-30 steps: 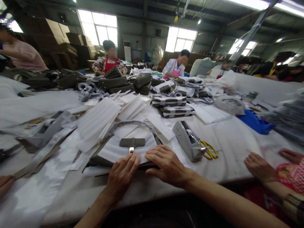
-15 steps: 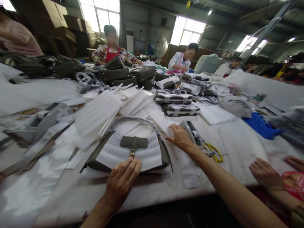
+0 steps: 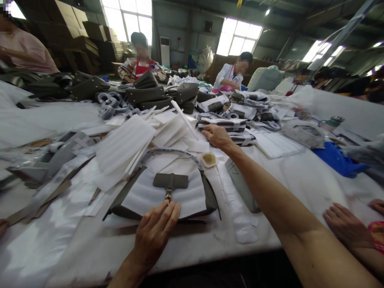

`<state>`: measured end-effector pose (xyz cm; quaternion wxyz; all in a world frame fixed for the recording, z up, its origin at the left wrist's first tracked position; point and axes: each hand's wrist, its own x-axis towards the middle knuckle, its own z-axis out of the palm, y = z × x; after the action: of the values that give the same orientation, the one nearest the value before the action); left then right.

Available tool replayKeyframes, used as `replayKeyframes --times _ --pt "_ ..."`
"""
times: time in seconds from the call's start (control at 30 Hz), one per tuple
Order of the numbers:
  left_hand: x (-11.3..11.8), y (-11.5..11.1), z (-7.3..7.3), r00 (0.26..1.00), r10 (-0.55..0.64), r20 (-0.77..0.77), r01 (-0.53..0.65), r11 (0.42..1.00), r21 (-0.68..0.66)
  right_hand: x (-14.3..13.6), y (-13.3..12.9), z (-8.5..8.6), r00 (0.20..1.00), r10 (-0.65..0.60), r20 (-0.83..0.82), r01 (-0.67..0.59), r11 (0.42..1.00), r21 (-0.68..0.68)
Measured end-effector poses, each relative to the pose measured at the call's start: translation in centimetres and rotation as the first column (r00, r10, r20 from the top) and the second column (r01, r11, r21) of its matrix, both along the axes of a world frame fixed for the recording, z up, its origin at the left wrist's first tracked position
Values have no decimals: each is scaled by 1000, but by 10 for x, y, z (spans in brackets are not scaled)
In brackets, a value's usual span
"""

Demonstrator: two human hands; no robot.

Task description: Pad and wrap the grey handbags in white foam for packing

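A dark olive handbag [image 3: 192, 200] lies in front of me, its front covered with a white foam sheet and its handle wrapped. My left hand [image 3: 157, 228] is at the lower front of the bag, fingers closed together at the metal clasp [image 3: 168, 197] below the olive tab [image 3: 171, 181]. Farther forward, my right hand [image 3: 217, 136] is closed at the edge of a loose white foam sheet [image 3: 183, 118], tilted up from the pile; its fingertips are partly hidden. Beneath my right forearm is a grey tape dispenser [image 3: 238, 184], largely covered.
A small dish [image 3: 209, 159] with yellowish contents sits behind the bag. Foam sheets [image 3: 123, 148] are heaped at left. Wrapped bags [image 3: 237, 125] are stacked beyond my right hand. Another person's hand [image 3: 345, 222] rests at right, near a blue plastic piece [image 3: 339, 160]. Co-workers stand across the table.
My right hand has moved forward from beside the tape dispenser to the foam pile. A foam sheet has tilted up, and the small dish has come into view. My left hand stays on the bag.
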<state>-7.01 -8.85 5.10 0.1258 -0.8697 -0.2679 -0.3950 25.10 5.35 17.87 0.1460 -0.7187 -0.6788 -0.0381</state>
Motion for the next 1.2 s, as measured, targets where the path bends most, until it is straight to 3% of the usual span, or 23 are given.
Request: replayKeyframes --times 0.07,0.2,0.3,0.37,0.47,0.6,0.67,0.8,0.93,1.07,1.2 --pt "0 -1 0 1000 -2 5 2 1000 -11 0 -21 -18 998 22 52 -15 991 -131" --pt "0 0 -2 1000 -6 12 6 1000 -21 1 -75 -71 989 59 134 -22 965 -262" --pt "0 1 -3 1000 -2 1 2 1000 -12 4 -93 -90 988 76 137 -34 958 -284" --pt "0 1 -3 1000 -3 0 3 1000 -1 9 -91 -86 994 58 90 -36 972 -231" --pt "-1 1 -2 1000 -8 9 8 1000 10 19 -82 -66 999 -4 40 9 991 -134" --pt "0 0 -1 1000 -12 26 12 1000 4 22 -94 -51 992 -80 100 91 990 -107" --pt "0 0 -1 1000 -10 26 10 1000 -1 18 -113 -56 987 -98 126 111 989 -101" --pt "0 0 0 1000 -6 13 6 1000 -2 10 -156 -83 967 -148 207 175 977 -119" --pt "-1 0 1 1000 -7 -2 7 1000 9 4 -177 -102 955 -179 237 223 959 -177" --pt "0 1 -1 1000 -4 -3 4 999 32 0 -179 -98 960 -180 215 220 959 -179" --pt "1 1 -2 1000 -2 -12 3 999 53 1 -185 -78 962 -194 194 225 962 -153"
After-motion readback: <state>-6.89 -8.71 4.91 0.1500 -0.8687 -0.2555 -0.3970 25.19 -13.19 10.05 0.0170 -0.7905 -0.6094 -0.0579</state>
